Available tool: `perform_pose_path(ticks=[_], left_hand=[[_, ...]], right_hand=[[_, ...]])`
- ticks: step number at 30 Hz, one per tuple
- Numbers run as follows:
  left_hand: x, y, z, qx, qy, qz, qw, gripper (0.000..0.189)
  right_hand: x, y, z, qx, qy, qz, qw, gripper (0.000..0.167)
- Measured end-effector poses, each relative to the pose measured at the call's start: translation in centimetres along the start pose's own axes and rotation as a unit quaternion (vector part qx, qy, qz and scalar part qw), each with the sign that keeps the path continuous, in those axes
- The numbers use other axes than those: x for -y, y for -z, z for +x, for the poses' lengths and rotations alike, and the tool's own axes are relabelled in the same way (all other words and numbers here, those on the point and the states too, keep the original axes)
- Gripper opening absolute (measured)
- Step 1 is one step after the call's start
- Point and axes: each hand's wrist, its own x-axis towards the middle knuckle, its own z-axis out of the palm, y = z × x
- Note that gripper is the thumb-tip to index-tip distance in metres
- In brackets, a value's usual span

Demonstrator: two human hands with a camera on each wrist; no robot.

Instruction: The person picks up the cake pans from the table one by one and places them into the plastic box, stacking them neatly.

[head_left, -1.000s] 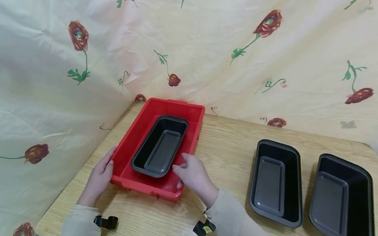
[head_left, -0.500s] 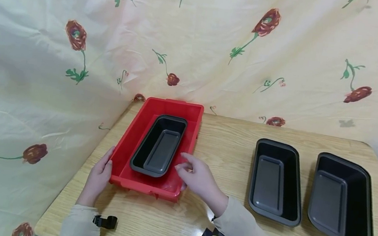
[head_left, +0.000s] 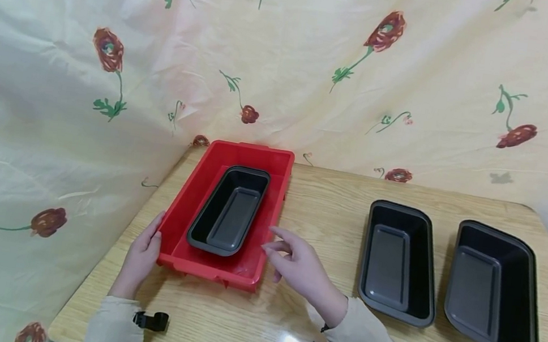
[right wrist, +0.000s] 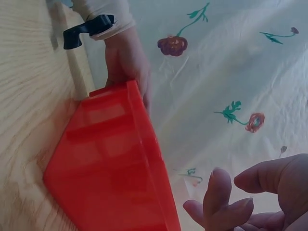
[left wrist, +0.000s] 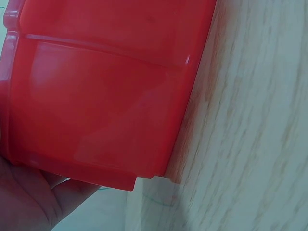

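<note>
A red plastic bin (head_left: 170, 241) sits at the left of the table, with a dark loaf pan (head_left: 232, 217) lying inside it. My left hand (head_left: 135, 262) grips the bin's near left corner; in the left wrist view part of that hand (left wrist: 29, 202) shows at the rim, some fingers hidden behind the red wall. Just off the bin's right side is my right hand (head_left: 300, 268), its fingers loosely bent with nothing between them. In the right wrist view those fingers (right wrist: 219, 192) stand apart from the bin.
Two more dark loaf pans (head_left: 387, 265) (head_left: 475, 287) stand side by side at the right of the wooden table (head_left: 214, 323). A flowered cloth (head_left: 288, 53) hangs behind the table and along its left side.
My right hand has drawn back from inside the bin's right edge, moving right and toward me, off the rim. The left hand, bin and pans look unmoved, apart from a slight view shift.
</note>
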Motion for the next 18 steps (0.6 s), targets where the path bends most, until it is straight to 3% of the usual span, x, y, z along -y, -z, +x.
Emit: perform_pose_path(ticks=[7, 18], left_hand=[[0.0, 0.0, 0.0, 0.003, 0.017, -0.005, 0.9998, 0.052], [0.2, 0.1, 0.0, 0.003, 0.000, 0.001, 1.0000, 0.051]], right_hand=[[-0.4, 0.8, -0.5, -0.007, -0.003, -0.008, 0.9999, 0.053], [-0.9, 2.5, -1.6, -0.026, 0.003, -0.024, 0.9994, 0.050]])
